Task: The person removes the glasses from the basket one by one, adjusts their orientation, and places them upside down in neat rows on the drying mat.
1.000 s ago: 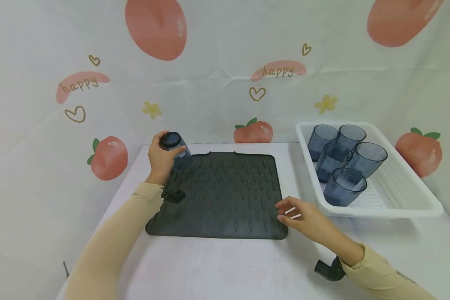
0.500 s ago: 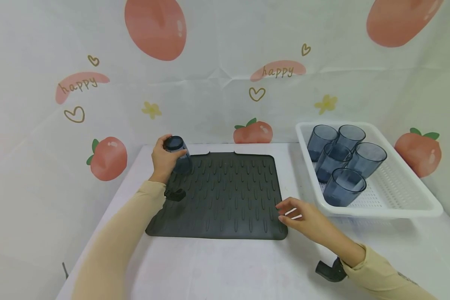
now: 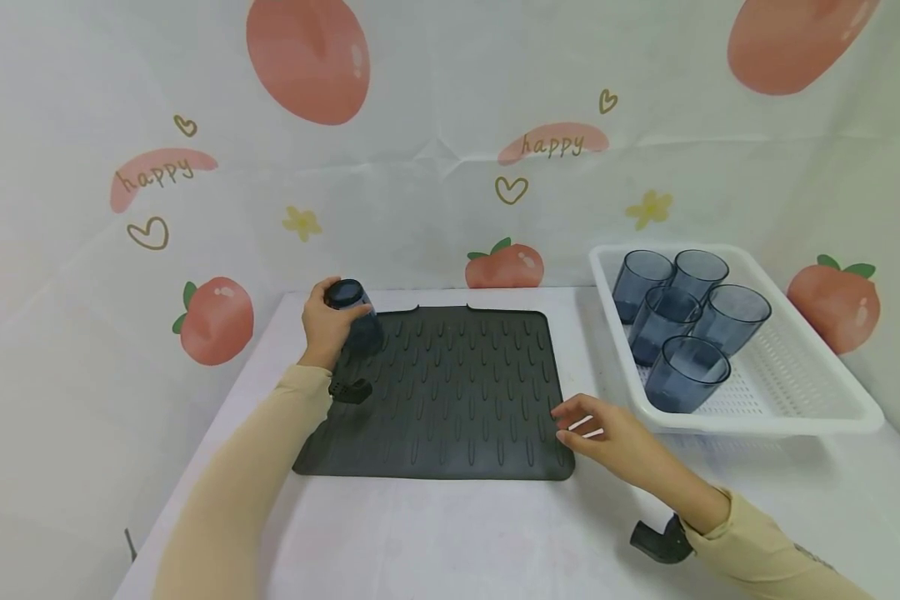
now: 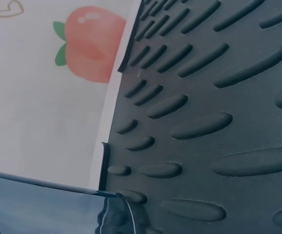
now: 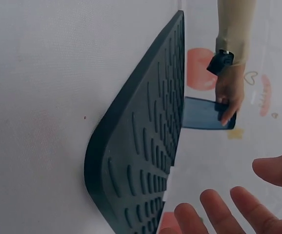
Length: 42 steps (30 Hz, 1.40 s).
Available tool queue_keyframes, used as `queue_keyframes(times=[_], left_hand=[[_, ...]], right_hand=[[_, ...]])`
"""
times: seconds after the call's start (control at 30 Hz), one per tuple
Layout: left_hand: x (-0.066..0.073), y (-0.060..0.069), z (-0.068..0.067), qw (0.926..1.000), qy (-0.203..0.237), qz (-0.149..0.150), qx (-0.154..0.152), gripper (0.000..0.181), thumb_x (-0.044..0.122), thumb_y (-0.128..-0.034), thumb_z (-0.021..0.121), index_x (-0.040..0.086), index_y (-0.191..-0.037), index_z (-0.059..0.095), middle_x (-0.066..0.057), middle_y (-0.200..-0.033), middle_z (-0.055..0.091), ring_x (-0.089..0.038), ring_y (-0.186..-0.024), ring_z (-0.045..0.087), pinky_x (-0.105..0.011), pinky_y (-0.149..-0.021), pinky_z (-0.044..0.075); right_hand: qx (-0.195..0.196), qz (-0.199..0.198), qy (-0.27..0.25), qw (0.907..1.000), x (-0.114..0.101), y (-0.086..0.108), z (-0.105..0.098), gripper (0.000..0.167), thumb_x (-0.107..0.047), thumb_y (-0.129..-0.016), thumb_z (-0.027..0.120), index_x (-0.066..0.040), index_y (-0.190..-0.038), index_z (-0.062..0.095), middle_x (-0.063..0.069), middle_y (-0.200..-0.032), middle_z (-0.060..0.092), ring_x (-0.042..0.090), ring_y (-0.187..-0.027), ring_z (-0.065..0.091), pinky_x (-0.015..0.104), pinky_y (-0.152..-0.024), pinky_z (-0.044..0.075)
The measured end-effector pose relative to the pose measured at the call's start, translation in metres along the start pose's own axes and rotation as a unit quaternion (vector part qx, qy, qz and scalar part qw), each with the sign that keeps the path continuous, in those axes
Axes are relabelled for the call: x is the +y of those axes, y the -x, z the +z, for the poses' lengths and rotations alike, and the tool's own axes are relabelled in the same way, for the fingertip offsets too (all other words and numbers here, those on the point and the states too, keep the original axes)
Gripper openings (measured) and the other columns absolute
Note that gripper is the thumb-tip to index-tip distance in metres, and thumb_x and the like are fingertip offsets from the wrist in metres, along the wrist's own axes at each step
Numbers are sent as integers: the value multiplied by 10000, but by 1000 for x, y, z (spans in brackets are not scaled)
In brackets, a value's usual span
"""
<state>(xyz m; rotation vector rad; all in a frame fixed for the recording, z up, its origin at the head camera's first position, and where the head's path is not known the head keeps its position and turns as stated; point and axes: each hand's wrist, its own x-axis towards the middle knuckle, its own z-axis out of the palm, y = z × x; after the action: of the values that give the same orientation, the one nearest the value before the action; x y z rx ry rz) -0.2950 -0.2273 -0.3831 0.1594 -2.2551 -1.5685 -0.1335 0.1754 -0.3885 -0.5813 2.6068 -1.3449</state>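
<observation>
The left hand (image 3: 326,329) grips a blue-tinted glass (image 3: 364,332) near its thick base, which faces up, at the far left corner of a dark ridged mat (image 3: 450,400). In the right wrist view the glass (image 5: 204,114) stands upside down, its rim at the mat's (image 5: 131,141) surface; whether it bears fully on the mat I cannot tell. Part of the glass (image 4: 48,204) shows low in the left wrist view. The right hand (image 3: 607,433), empty with relaxed, slightly bent fingers, hovers by the mat's right edge.
A white basket (image 3: 795,425) stands at the right of the white table (image 3: 435,533), with several blue-tinted glasses (image 3: 687,375) grouped, mouths up, in its left part. Behind the table hangs a white cloth (image 3: 420,208) printed with fruit.
The left hand has lowered the glass slightly toward the mat, and the glass stands more upright than before. The right hand has stayed in place.
</observation>
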Motion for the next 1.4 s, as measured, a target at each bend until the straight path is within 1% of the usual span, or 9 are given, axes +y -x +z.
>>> queue_keyframes(times=[0.13, 0.33, 0.4, 0.63, 0.77, 0.87, 1.0, 1.23, 1.4], left_hand=[[1, 3, 1, 10000, 7, -49, -16, 713, 57, -803, 776, 52, -1426, 428, -198, -1391, 488, -337, -1268, 495, -454, -1043, 444], [2, 7, 2, 10000, -19, 51, 39, 702, 83, -790, 791, 49, -1404, 453, -214, -1374, 492, -358, -1251, 498, -452, -1027, 449], [2, 8, 1, 10000, -39, 74, 1, 704, 107, -792, 795, 62, -1405, 453, -208, -1376, 491, -353, -1251, 498, -445, -1029, 448], [-2, 7, -4, 9997, -75, -69, -220, 723, 88, -809, 783, 53, -1427, 410, -190, -1394, 476, -338, -1266, 483, -460, -1045, 434], [-3, 8, -4, 9993, -116, -57, -347, 738, 110, -820, 778, 55, -1441, 385, -189, -1394, 471, -332, -1261, 483, -457, -1038, 436], [-6, 6, -4, 9992, -14, -69, -405, 730, 103, -822, 774, 61, -1437, 383, -179, -1402, 461, -323, -1267, 472, -446, -1040, 431], [-8, 5, -2, 9985, 324, -128, -434, 735, 62, -816, 769, 65, -1437, 376, -170, -1421, 441, -308, -1294, 449, -436, -1064, 411], [-14, -1, 0, 9936, 886, -481, -504, 774, 2, -817, 749, 103, -1464, 336, -146, -1453, 396, -273, -1331, 414, -423, -1101, 380], [-17, 0, 0, 9913, 1060, -548, -551, 781, -18, -817, 740, 122, -1468, 331, -123, -1465, 388, -251, -1337, 413, -401, -1099, 386]], right_hand=[[-19, 26, 44, 10000, 1, 0, 0, 241, -120, -910, 664, -17, -1124, 622, 151, -1049, 674, 233, -907, 661, 228, -701, 550], [22, -4, 51, 10000, 2, 1, 0, 237, -114, -908, 666, -17, -1120, 624, 153, -1041, 676, 249, -903, 665, 231, -698, 551], [37, -22, 53, 10000, 2, 1, 0, 239, -113, -909, 665, -10, -1120, 623, 150, -1035, 678, 251, -901, 665, 232, -697, 551], [2, -49, 101, 9999, 3, 0, 2, 242, -133, -914, 664, -6, -1116, 626, 124, -1023, 680, 221, -898, 663, 233, -710, 551], [22, -37, 112, 9999, 3, -1, 4, 236, -139, -912, 669, -15, -1109, 631, 102, -1012, 683, 213, -892, 663, 229, -695, 549], [17, -13, 103, 9999, 2, -2, 5, 236, -141, -910, 673, -19, -1108, 633, 85, -1004, 685, 210, -890, 663, 230, -687, 548], [-18, 15, 102, 9999, 0, -3, 6, 233, -146, -910, 672, -25, -1105, 632, 66, -997, 683, 208, -894, 659, 233, -686, 545], [9, -33, 98, 9999, -4, -5, 7, 224, -132, -906, 672, -21, -1097, 630, 84, -992, 684, 208, -889, 663, 238, -692, 549], [29, -117, 47, 9999, -6, -5, 6, 233, -141, -911, 673, -19, -1105, 628, 98, -1002, 684, 207, -888, 663, 227, -681, 545]])
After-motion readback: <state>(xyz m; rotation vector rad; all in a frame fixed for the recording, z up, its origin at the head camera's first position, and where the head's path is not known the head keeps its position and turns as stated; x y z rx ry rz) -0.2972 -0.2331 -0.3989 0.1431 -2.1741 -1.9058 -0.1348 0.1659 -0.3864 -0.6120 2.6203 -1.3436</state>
